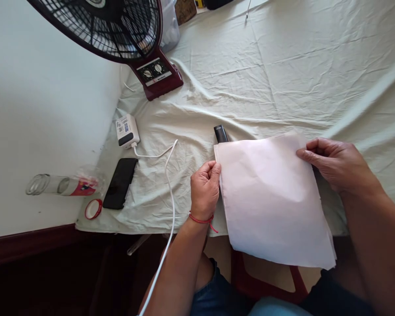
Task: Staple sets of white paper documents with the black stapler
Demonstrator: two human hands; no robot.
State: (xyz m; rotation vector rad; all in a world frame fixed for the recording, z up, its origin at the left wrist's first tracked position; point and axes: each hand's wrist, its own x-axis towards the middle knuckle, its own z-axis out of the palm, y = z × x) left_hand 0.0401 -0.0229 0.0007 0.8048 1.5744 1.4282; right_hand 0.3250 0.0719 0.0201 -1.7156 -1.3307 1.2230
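Several stacked sheets of white paper [273,202] stretch between my two hands over the front edge of the table. My left hand [204,186], with a red string bracelet [199,218] at the wrist, pinches the left edge of the sheets near their upper corner. At the upper right corner, my right hand [335,160] grips the paper between thumb and fingers. The lower part of the sheets hangs past the table edge above my lap. A black object that looks like a stapler [220,134] pokes out behind the top left corner; the rest of it is hidden.
A dark red fan [161,79] stands at the back left. Near the left edge are a white power adapter [127,131], a black phone [120,183], a glass bottle [66,185] and a red-rimmed lid [93,209]. A white cable [171,188] runs beside my left arm. A pale cloth [250,87] covers the table.
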